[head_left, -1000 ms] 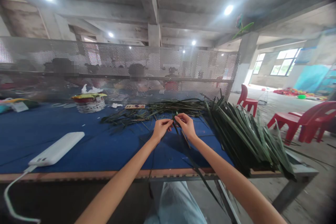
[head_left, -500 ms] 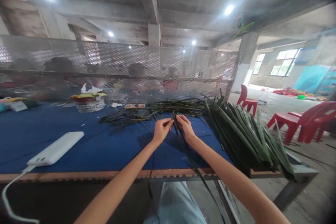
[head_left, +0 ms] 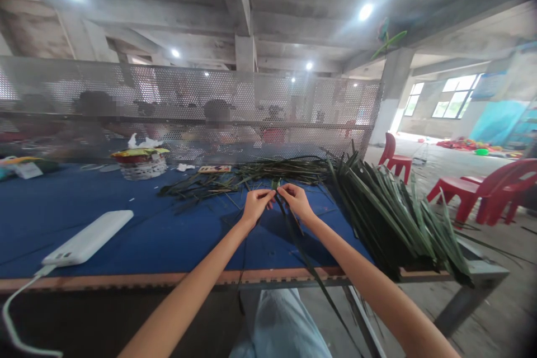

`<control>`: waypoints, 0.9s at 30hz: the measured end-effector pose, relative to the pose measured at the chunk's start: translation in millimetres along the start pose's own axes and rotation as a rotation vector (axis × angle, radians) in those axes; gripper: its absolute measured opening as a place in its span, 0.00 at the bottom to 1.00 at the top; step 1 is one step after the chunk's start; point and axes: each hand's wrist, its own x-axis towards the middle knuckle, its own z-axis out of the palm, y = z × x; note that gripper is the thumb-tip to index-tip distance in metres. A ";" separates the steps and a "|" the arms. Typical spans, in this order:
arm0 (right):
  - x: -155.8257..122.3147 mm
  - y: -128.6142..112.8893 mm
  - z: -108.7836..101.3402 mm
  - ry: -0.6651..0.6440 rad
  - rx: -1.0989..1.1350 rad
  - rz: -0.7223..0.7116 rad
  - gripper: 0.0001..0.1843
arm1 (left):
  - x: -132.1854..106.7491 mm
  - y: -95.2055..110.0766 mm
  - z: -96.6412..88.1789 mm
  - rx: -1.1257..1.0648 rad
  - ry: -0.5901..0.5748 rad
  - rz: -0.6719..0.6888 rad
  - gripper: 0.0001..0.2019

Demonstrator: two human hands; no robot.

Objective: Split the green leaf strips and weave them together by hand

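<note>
My left hand (head_left: 255,205) and my right hand (head_left: 297,201) meet above the blue table top (head_left: 138,229), both pinched on the upper end of one long green leaf strip (head_left: 300,251). The strip runs down from my fingers, across the table's front edge and off past my knees. Its tip sticks up a little between my thumbs. A loose heap of thin dark leaf strips (head_left: 243,176) lies just beyond my hands.
A thick bundle of long green leaves (head_left: 394,218) covers the table's right end. A white power bank (head_left: 87,238) with a cable lies front left. A small basket (head_left: 141,163) stands at the back by a perforated metal screen (head_left: 188,106), with people behind. Red plastic chairs (head_left: 482,193) stand right.
Both hands have stayed pinched on the strip and shifted only slightly; the fingers worked a little at its top end. The view has dipped a touch.
</note>
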 end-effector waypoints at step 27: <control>-0.4 -6.3 -9.1 -0.175 -0.497 -0.140 0.15 | -0.4 3.2 -1.7 -0.089 0.018 -0.059 0.12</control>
